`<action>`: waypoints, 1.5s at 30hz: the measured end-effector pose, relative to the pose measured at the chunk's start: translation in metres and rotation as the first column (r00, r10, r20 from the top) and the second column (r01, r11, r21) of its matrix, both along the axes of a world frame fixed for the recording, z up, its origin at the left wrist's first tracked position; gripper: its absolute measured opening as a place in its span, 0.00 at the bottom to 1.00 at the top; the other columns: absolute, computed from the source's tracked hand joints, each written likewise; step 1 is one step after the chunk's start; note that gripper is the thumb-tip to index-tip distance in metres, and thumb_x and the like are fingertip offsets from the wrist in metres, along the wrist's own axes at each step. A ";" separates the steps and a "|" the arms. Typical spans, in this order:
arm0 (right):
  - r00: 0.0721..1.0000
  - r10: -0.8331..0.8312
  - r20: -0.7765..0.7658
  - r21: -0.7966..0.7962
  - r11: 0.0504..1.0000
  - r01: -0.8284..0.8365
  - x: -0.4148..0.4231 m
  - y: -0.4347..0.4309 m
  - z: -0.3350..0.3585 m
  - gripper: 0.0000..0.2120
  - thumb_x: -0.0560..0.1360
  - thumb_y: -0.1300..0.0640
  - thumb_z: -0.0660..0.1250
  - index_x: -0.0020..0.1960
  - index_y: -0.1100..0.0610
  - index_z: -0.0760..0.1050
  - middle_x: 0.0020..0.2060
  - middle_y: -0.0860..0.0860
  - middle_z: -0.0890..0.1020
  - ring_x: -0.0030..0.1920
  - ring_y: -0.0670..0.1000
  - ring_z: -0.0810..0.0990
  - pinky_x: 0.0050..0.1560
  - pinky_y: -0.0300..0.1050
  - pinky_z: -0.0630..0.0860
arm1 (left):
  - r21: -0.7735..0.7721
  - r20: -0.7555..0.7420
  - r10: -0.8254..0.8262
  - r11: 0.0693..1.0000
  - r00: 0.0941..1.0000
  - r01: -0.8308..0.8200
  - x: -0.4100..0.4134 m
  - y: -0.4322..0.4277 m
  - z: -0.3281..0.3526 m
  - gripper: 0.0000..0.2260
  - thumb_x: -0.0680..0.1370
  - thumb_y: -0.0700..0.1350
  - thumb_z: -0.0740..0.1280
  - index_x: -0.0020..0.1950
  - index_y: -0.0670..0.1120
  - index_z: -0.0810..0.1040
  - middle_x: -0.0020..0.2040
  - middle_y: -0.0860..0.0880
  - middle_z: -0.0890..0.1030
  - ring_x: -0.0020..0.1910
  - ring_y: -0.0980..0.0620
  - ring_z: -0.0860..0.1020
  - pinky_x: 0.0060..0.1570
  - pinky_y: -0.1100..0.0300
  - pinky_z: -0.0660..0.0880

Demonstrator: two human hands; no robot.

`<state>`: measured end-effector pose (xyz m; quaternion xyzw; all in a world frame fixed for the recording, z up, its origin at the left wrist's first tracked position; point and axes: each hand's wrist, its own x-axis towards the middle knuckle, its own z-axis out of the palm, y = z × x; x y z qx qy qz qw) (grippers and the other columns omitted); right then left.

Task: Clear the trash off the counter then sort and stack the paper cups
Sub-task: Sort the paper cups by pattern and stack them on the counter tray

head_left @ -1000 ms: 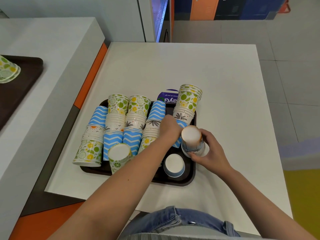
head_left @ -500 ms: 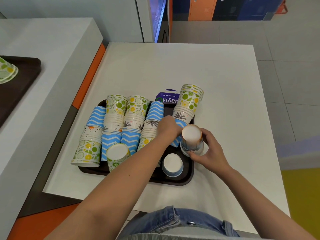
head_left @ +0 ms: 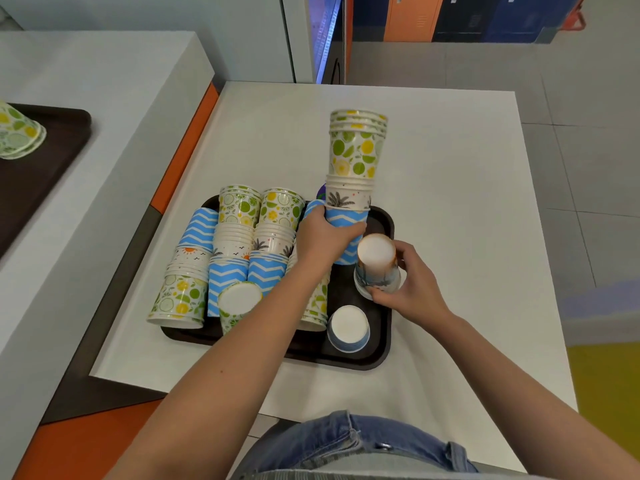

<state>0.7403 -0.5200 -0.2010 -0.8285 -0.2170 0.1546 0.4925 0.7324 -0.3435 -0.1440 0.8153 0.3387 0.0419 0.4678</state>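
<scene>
At the upper left of the frame, lime-patterned paper cups [head_left: 18,135] lie on a dark brown side tray [head_left: 52,161]. On the white bench [head_left: 450,202] in the middle sits a dark brown plastic tray [head_left: 377,355], its left half packed with sleeves of nested paper cups [head_left: 235,240] lying side by side: lime prints, blue zigzags, palm trees. An upturned lime-print cup [head_left: 239,301] stands at their near end. The left hand [head_left: 322,237] has its fingers wrapped round the blue zigzag foot of a tall mixed stack of paper cups [head_left: 353,161], held upright over the tray's far right corner. A small upturned blue cup [head_left: 348,329] stands near the front right. The right hand [head_left: 412,289] clasps an upturned palm-print cup [head_left: 376,268] at the tray's right edge.
</scene>
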 end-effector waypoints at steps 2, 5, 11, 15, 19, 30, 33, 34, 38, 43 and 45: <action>1.000 0.000 -0.004 0.001 1.000 0.000 0.008 0.012 0.001 0.33 0.63 0.58 0.78 0.60 0.44 0.64 0.51 0.33 0.73 0.52 0.30 0.73 0.49 0.24 0.69 | -0.045 0.075 0.054 0.998 0.996 -0.051 -0.005 0.010 0.010 0.22 0.67 0.50 0.77 0.55 0.44 0.76 0.50 0.49 0.81 0.46 0.52 0.79 0.43 0.59 0.75; 1.000 -0.024 -0.019 0.027 0.999 0.025 0.024 0.033 0.001 0.34 0.63 0.57 0.79 0.62 0.47 0.64 0.53 0.39 0.74 0.52 0.38 0.75 0.51 0.30 0.71 | -0.056 0.142 0.080 0.996 0.987 -0.073 -0.014 0.026 0.025 0.20 0.67 0.49 0.77 0.55 0.45 0.77 0.48 0.52 0.80 0.44 0.55 0.79 0.41 0.63 0.75; 0.998 -0.050 -0.041 0.052 0.997 0.052 0.046 0.057 -0.011 0.35 0.63 0.58 0.79 0.63 0.50 0.64 0.61 0.49 0.74 0.59 0.46 0.75 0.60 0.45 0.75 | -0.136 0.180 0.156 0.982 0.971 -0.132 -0.033 0.048 0.041 0.17 0.67 0.47 0.78 0.51 0.46 0.77 0.45 0.54 0.80 0.43 0.57 0.80 0.44 0.60 0.79; 0.997 -0.036 -0.068 0.048 0.998 0.040 0.041 0.056 -0.014 0.37 0.62 0.57 0.80 0.62 0.46 0.62 0.60 0.47 0.74 0.60 0.46 0.75 0.61 0.46 0.75 | -0.128 0.165 0.129 0.986 0.978 -0.109 -0.045 0.053 0.042 0.20 0.67 0.48 0.78 0.55 0.45 0.78 0.51 0.51 0.82 0.48 0.54 0.81 0.49 0.57 0.80; 0.997 0.006 -0.082 0.015 1.000 -0.005 0.025 0.045 -0.012 0.37 0.62 0.58 0.80 0.64 0.49 0.63 0.57 0.44 0.75 0.58 0.45 0.76 0.60 0.47 0.75 | -0.155 0.148 0.128 0.982 0.981 -0.104 -0.055 0.054 0.042 0.22 0.66 0.49 0.78 0.57 0.46 0.78 0.53 0.51 0.82 0.49 0.55 0.81 0.50 0.55 0.80; 0.983 0.182 -0.014 -0.041 0.982 -0.182 -0.007 0.011 0.004 0.41 0.67 0.52 0.70 0.75 0.49 0.55 0.72 0.43 0.64 0.71 0.38 0.63 0.72 0.41 0.63 | -0.168 0.169 0.116 0.982 0.979 -0.087 -0.078 0.064 0.064 0.22 0.67 0.48 0.78 0.57 0.46 0.77 0.53 0.51 0.82 0.49 0.54 0.81 0.50 0.53 0.80; 0.979 -0.048 0.197 0.088 0.996 0.031 -0.019 0.012 0.031 0.33 0.69 0.52 0.61 0.73 0.58 0.62 0.68 0.51 0.70 0.68 0.46 0.68 0.69 0.41 0.66 | -0.162 0.190 0.124 0.982 0.974 -0.094 -0.086 0.073 0.072 0.21 0.67 0.47 0.78 0.57 0.46 0.77 0.52 0.51 0.82 0.49 0.53 0.81 0.51 0.51 0.80; 0.955 -0.114 0.274 0.168 0.983 0.069 -0.027 0.018 0.043 0.28 0.70 0.54 0.61 0.70 0.60 0.66 0.64 0.52 0.73 0.65 0.47 0.72 0.65 0.41 0.69 | -0.154 0.191 0.131 0.983 0.973 -0.102 -0.089 0.077 0.073 0.21 0.67 0.47 0.78 0.57 0.45 0.77 0.52 0.51 0.82 0.49 0.53 0.81 0.50 0.52 0.80; 0.946 0.032 0.323 0.249 0.961 -0.118 -0.069 0.066 0.076 0.17 0.72 0.56 0.66 0.59 0.60 0.74 0.53 0.48 0.76 0.55 0.45 0.75 0.55 0.43 0.75 | -0.145 0.198 0.161 0.980 0.967 -0.134 -0.102 0.094 0.075 0.21 0.67 0.47 0.78 0.56 0.45 0.78 0.49 0.54 0.81 0.47 0.56 0.81 0.49 0.54 0.81; 0.946 0.315 -0.079 -0.079 0.944 -0.321 -0.105 0.130 0.063 0.42 0.65 0.43 0.76 0.72 0.54 0.61 0.66 0.50 0.70 0.67 0.47 0.69 0.66 0.44 0.68 | -0.137 0.206 0.213 0.973 0.955 -0.187 -0.119 0.118 0.072 0.18 0.66 0.47 0.78 0.53 0.48 0.78 0.48 0.54 0.82 0.47 0.56 0.82 0.51 0.51 0.80; 0.935 0.321 -0.152 -0.139 0.929 -0.342 -0.109 0.145 0.058 0.48 0.63 0.42 0.77 0.75 0.53 0.56 0.70 0.50 0.67 0.69 0.49 0.67 0.68 0.44 0.67 | -0.150 0.190 0.227 0.968 0.955 -0.201 -0.125 0.126 0.070 0.18 0.66 0.46 0.78 0.53 0.49 0.78 0.49 0.53 0.83 0.48 0.55 0.82 0.52 0.50 0.80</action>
